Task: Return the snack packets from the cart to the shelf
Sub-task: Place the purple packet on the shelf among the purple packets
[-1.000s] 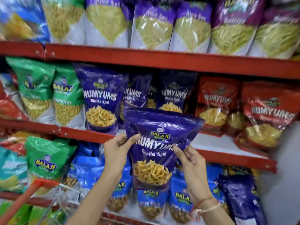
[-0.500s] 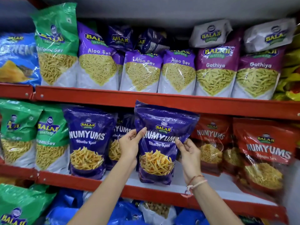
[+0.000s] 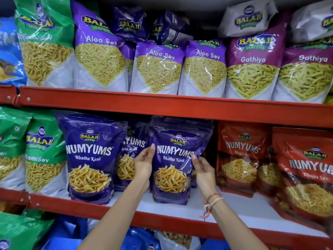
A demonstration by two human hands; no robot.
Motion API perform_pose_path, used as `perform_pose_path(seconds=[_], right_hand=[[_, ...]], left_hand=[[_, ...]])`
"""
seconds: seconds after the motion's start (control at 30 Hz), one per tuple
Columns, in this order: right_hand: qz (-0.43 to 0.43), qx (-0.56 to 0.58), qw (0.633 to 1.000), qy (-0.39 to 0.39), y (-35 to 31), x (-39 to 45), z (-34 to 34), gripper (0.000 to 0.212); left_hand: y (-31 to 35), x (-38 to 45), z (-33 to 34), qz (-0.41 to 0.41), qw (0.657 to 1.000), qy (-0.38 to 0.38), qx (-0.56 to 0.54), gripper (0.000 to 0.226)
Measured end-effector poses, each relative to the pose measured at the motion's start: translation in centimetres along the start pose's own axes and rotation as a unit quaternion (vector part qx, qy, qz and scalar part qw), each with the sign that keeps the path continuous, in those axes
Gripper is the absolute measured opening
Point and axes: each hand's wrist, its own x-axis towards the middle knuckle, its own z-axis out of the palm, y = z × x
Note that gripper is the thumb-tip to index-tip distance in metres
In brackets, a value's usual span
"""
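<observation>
Bright, even store light from above. White glare streaks on the clear windows of the glossy purple Aloo Sev packets [image 3: 156, 69]. Dim under the red metal shelf rail [image 3: 162, 105]. Wide-angle bowing at frame edges; the red Numyums packets [image 3: 304, 170] at right smear with blur. Centre sharp.

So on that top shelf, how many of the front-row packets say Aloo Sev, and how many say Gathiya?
Aloo Sev packets: 3
Gathiya packets: 2
Total: 5
</observation>
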Motion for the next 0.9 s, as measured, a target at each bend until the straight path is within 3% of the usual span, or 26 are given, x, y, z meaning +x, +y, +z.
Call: perform_pose_path(seconds=[0.07,0.13,0.2,0.37,0.6,0.77,0.9], right_hand=[[0.06,-0.035,0.997,-0.013,1.1,-0.6,-0.9,0.035],[0.112,-0.036,0.992,-0.042,2.0,-1.6,-1.7,0.067],[0.14,-0.017,0.987,-0.074,2.5,-2.4,-1.6,0.091],[0.141,-0.048,0.983,-0.107,1.3,-4.7,-0.8,0.082],[0.128,-0.123,0.976,-0.127,-0.1,-8.1,-2.0,0.109],[0.123,-0.126,0.976,-0.125,-0.8,-9.1,-2.3,0.088],[0.084,-0.119,0.982,-0.118,-0.8,-10.6,-2.9,0.066]], left_hand=[[-1.2,-0.7,-1.2,-0.013,0.999,-0.027,0.027,0.037],[-2.4,-1.5,-2.3,-0.028,0.997,-0.053,0.041,0.058],[-3.1,-2.3,-2.9,-0.047,0.994,-0.084,0.047,0.064],[-3.0,-3.9,-4.0,-0.051,0.986,-0.133,0.081,0.064],[-1.9,-6.2,-6.3,-0.068,0.982,-0.145,0.1,0.078],[-1.6,-7.5,-6.9,-0.069,0.976,-0.165,0.122,0.089],[-1.8,-9.3,-6.7,-0.037,0.981,-0.142,0.127,0.083]])
